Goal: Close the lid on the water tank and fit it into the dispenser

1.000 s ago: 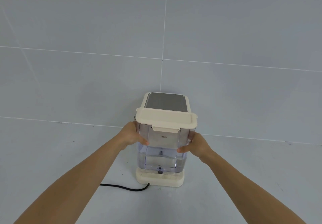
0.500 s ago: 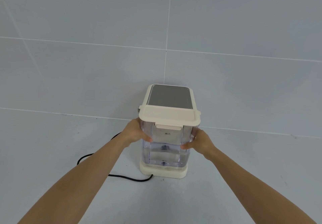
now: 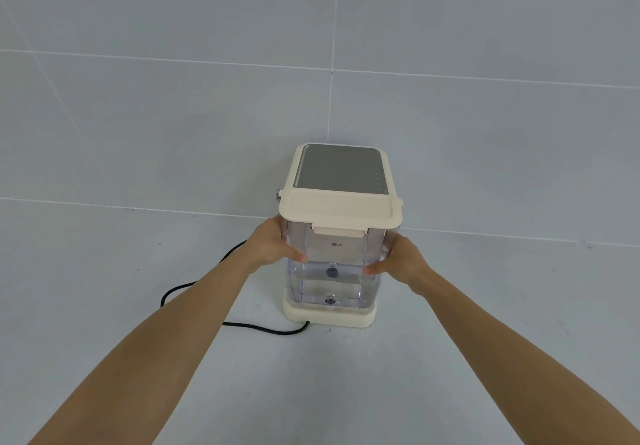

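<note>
A clear water tank (image 3: 334,271) with some water in it stands on the cream base of the dispenser (image 3: 329,318). Its cream lid (image 3: 341,211) lies flat on top, with the front latch down. Behind the lid is the dispenser's grey top panel (image 3: 341,167). My left hand (image 3: 273,245) grips the tank's left side and my right hand (image 3: 398,261) grips its right side, thumbs on the front wall.
A black power cord (image 3: 194,292) loops over the grey floor to the left of the dispenser and runs under its base. A grey tiled wall (image 3: 173,98) rises right behind the dispenser.
The tank has sunk lower onto the dispenser base and its lid now sits level against the grey top panel. Both hands stayed on its sides.
</note>
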`<state>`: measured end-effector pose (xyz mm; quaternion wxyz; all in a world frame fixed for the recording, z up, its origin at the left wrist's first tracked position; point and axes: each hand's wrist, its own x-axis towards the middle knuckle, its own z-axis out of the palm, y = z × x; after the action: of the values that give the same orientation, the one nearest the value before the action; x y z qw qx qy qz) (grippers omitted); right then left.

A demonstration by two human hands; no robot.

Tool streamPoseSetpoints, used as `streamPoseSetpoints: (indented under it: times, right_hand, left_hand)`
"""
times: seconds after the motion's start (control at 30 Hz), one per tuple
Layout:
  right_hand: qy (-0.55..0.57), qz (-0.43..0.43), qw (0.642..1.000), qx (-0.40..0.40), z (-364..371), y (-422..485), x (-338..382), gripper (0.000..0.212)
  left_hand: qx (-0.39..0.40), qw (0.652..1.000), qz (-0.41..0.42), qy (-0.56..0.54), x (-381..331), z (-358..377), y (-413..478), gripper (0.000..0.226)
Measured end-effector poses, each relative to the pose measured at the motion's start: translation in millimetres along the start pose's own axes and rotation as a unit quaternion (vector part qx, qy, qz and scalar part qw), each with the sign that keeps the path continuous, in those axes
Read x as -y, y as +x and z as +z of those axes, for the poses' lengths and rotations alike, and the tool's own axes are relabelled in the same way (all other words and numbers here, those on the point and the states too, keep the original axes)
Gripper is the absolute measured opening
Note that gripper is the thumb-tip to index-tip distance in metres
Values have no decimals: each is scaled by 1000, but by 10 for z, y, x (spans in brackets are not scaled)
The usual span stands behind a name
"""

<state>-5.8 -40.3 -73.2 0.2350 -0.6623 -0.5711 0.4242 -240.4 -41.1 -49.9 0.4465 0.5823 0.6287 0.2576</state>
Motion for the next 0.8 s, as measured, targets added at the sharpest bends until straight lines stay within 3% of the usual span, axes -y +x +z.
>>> streamPoseSetpoints:
  times: [0.2,0.6,0.7,0.8]
  right_hand:
    - [-9,14,1000,-5,4,-27,35,72]
    - [16,26,1000,-6,24,-94,73,74]
    - [-9,23,1000,-3,1,-193,132,81]
    - [-52,-11,999,-5,-40,-293,158,82]
  left_hand:
    - [11,1000,0,7,-16,-16,-24,87]
    - [40,998,11,-36,-71,28,-84,78]
    - [31,999,18,4,-87,23,-142,77]
    - [42,992,11,123,-86,-32,-186,78]
